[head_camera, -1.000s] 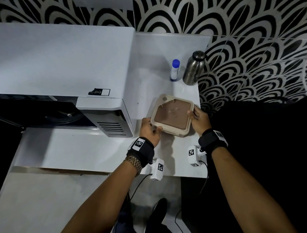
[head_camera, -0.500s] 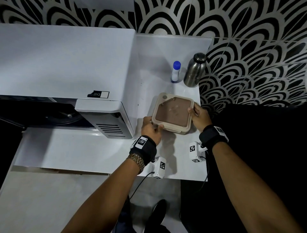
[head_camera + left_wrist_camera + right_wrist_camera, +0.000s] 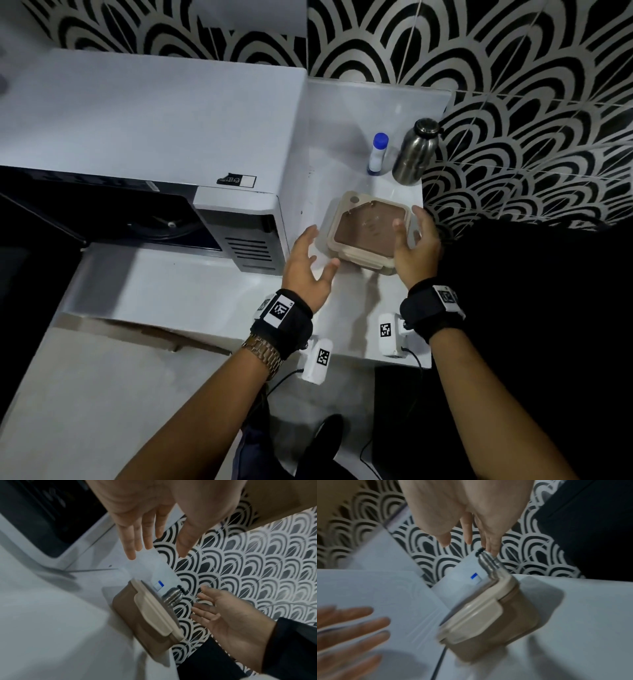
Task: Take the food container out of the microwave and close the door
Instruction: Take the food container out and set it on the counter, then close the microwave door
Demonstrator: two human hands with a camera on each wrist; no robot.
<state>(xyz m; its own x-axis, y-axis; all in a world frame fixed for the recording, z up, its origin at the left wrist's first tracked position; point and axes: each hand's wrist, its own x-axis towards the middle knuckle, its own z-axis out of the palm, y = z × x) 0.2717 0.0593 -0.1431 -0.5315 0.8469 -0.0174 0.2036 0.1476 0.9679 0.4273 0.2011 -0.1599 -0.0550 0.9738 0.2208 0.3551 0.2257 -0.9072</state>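
Note:
The beige food container [image 3: 368, 233] with its brown lid sits on the white counter [image 3: 346, 308], to the right of the white microwave [image 3: 154, 137]. It also shows in the left wrist view [image 3: 150, 616] and the right wrist view [image 3: 489, 620]. My left hand [image 3: 308, 263] hovers at its left side with fingers spread, touching nothing. My right hand [image 3: 414, 246] hovers at its right side, fingers straight and off the container. The microwave's cavity [image 3: 113, 219] stands dark and uncovered; its door is out of frame to the left.
A steel flask [image 3: 416, 150] and a small white bottle with a blue cap [image 3: 378, 154] stand behind the container, near the patterned wall. The counter ends just right of the container and close in front of my wrists.
Both hands have let go of the container and drawn back, fingers spread. The container stays on the counter where it was set.

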